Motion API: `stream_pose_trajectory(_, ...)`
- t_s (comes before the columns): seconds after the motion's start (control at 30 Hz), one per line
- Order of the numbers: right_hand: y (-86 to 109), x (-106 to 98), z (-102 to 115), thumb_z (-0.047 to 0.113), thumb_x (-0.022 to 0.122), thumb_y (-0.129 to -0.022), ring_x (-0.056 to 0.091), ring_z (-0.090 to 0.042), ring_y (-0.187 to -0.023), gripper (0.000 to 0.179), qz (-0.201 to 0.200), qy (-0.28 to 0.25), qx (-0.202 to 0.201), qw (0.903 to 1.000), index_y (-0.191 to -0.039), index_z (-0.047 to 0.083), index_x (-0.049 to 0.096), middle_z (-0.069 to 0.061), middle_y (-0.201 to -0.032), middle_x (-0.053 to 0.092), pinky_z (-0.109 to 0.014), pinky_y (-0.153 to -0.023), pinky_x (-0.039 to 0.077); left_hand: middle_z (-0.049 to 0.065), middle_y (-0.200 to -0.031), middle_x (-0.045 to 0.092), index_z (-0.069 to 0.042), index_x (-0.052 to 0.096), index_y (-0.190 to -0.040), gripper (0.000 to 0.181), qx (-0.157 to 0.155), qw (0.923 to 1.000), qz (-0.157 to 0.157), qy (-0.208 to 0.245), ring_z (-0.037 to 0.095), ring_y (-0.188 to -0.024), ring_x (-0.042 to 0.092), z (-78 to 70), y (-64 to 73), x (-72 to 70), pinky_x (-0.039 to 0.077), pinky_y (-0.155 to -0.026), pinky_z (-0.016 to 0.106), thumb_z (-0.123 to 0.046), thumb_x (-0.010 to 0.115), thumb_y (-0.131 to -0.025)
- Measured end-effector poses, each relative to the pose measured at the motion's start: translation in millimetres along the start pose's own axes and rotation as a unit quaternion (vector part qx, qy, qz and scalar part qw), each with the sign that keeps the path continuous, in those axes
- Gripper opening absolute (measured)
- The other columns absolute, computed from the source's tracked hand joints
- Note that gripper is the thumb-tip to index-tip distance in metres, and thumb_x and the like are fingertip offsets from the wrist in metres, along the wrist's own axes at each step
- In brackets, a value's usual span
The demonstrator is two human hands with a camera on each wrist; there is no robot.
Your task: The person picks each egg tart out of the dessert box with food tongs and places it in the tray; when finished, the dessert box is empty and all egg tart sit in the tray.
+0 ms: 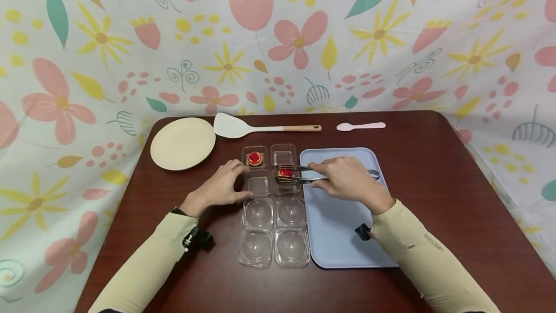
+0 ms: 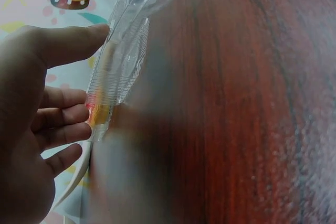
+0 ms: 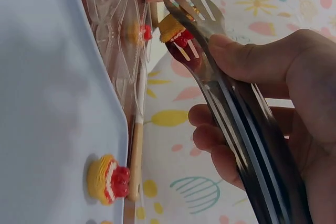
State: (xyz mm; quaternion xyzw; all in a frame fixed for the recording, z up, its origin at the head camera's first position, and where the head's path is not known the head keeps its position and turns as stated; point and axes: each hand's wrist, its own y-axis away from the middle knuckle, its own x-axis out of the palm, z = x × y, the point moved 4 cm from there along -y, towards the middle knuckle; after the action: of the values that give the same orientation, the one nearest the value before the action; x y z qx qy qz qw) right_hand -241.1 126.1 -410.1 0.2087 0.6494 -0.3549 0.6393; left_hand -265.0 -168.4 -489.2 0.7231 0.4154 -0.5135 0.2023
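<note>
In the head view, my right hand grips metal tongs, thumb on one arm and fingers round the other. Their slotted ends hold a small tart with a yellow crust and red topping, over the right column of the clear plastic container. Another tart sits in the far left compartment. My left hand is at the container's left edge, thumb and fingers spread apart, fingertips at the rim. On the blue tray lies a further tart, hidden behind my right hand in the head view.
A cream plate lies at the back left. Beside it is a white spatula with a wooden handle, and a pink spoon rests farther right. The container's domed lid half lies open toward me. A flowered cloth hangs behind the table.
</note>
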Motion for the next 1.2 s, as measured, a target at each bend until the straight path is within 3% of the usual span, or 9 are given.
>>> stream_pose_trajectory(0.33, 19.2, -4, -11, 0.037, 0.078, -0.081, 0.064, -0.016, -0.071, 0.041, -0.011, -0.015, 0.023, 0.9996, -0.116, 0.016, 0.071, 0.001, -0.095, 0.074, -0.039, -0.056, 0.049, 0.006, -0.113, 0.056, -0.003, 0.061, -0.121, 0.064, -0.005, 1.0000, 0.004, 0.006, 0.023, -0.110, 0.051, -0.3, -1.9, -3.1, 0.042, -0.093, 0.045, -0.043, 0.081, -0.075)
stream_pose_trajectory(0.43, 23.4, -4, -14, 0.037, 0.078, -0.081, 0.059, -0.013, -0.066, 0.043, -0.012, -0.013, 0.031, 0.9994, -0.118, 0.016, 0.071, 0.002, -0.084, 0.072, -0.038, -0.055, 0.047, 0.005, -0.113, 0.055, -0.004, 0.061, -0.122, 0.064, -0.010, 0.9999, 0.007, 0.007, 0.023, -0.111, 0.051, 0.8, -2.2, -2.4, 0.041, -0.095, 0.045, -0.044, 0.080, -0.075)
stream_pose_trajectory(0.53, 26.7, -3, -16, 0.037, 0.079, -0.080, 0.046, -0.007, -0.055, 0.044, -0.016, -0.018, 0.036, 0.9991, -0.118, 0.016, 0.072, 0.007, -0.065, 0.061, -0.034, -0.053, 0.042, 0.005, -0.113, 0.056, -0.004, 0.061, -0.122, 0.065, -0.011, 0.9999, 0.007, 0.006, 0.023, -0.111, 0.051, 1.6, -1.9, -2.3, 0.041, -0.095, 0.045, -0.045, 0.080, -0.075)
stream_pose_trajectory(0.6, 29.6, -3, -18, 0.036, 0.079, -0.080, 0.040, -0.005, -0.051, 0.044, -0.017, -0.027, 0.039, 0.9987, -0.119, 0.016, 0.072, 0.007, -0.061, 0.058, -0.032, -0.052, 0.040, 0.005, -0.113, 0.056, -0.004, 0.061, -0.122, 0.064, -0.010, 0.9999, 0.006, 0.006, 0.023, -0.111, 0.051, 2.1, -1.6, -1.9, 0.042, -0.095, 0.045, -0.045, 0.080, -0.076)
stream_pose_trajectory(0.73, 36.5, -1, -22, 0.033, 0.079, -0.081, 0.037, -0.002, -0.048, 0.043, -0.015, -0.036, 0.045, 0.9982, -0.119, 0.015, 0.072, 0.002, -0.070, 0.069, -0.029, -0.049, 0.037, 0.005, -0.113, 0.056, -0.004, 0.061, -0.122, 0.064, -0.010, 0.9999, 0.007, 0.007, 0.023, -0.112, 0.051, 2.9, -0.7, -0.8, 0.041, -0.096, 0.045, -0.044, 0.080, -0.076)
stream_pose_trajectory(0.9, 45.6, 2, -29, 0.035, 0.078, -0.081, 0.031, -0.006, -0.047, 0.043, -0.001, -0.040, 0.074, 0.9965, -0.120, 0.018, 0.071, 0.004, -0.059, 0.059, -0.026, -0.042, 0.025, 0.006, -0.114, 0.057, -0.003, 0.061, -0.122, 0.064, -0.007, 0.9999, 0.003, 0.008, 0.024, -0.112, 0.051, 3.2, 0.6, -0.8, 0.041, -0.096, 0.046, -0.043, 0.080, -0.076)
stream_pose_trajectory(1.1, 56.9, 5, -38, 0.033, 0.080, -0.078, 0.047, -0.011, -0.055, 0.043, -0.013, -0.036, 0.087, 0.9954, -0.117, 0.018, 0.072, -0.003, -0.089, 0.075, -0.028, -0.043, 0.031, 0.007, -0.114, 0.056, -0.003, 0.061, -0.122, 0.064, -0.007, 0.9999, 0.002, 0.009, 0.025, -0.113, 0.051, 3.0, 0.3, -1.2, 0.041, -0.096, 0.047, -0.042, 0.081, -0.075)
stream_pose_trajectory(1.2, 63.1, 6, -41, 0.031, 0.081, -0.078, 0.044, -0.010, -0.053, 0.044, -0.010, -0.039, 0.096, 0.9946, -0.117, 0.016, 0.073, -0.005, -0.095, 0.075, -0.028, -0.043, 0.030, 0.007, -0.115, 0.056, -0.003, 0.061, -0.122, 0.064, -0.010, 0.9999, 0.007, 0.012, 0.025, -0.113, 0.051, 2.7, 0.1, -0.7, 0.041, -0.097, 0.047, -0.041, 0.081, -0.075)
